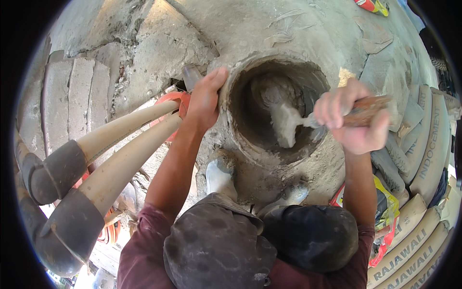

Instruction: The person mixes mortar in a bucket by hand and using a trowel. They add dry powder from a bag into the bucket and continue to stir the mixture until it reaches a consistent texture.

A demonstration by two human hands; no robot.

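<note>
A round tub (231, 119) stands before me, its rim caked with grey mortar. Wet grey mortar (272, 88) lies in the bottom. My right hand (352, 115) is closed around the wooden handle of a trowel (287, 124); its blade, coated in mortar, reaches over the tub's opening. Blur softens the handle and fingers. At the tub's left rim rests my left hand (205, 97), thumb side up, with no tool visible in it; its fingertips are partly hidden. Below the tub are my two shoes (220, 177), dusted grey, and my knees in dark trousers.
Two pale pipes with grey elbows (72, 216) run along the left to an orange ring (180, 101). Paper cement bags (429, 144) are stacked at right, beside a yellow and red plastic bag (386, 202). Grey slabs or bags (77, 97) stand at far left.
</note>
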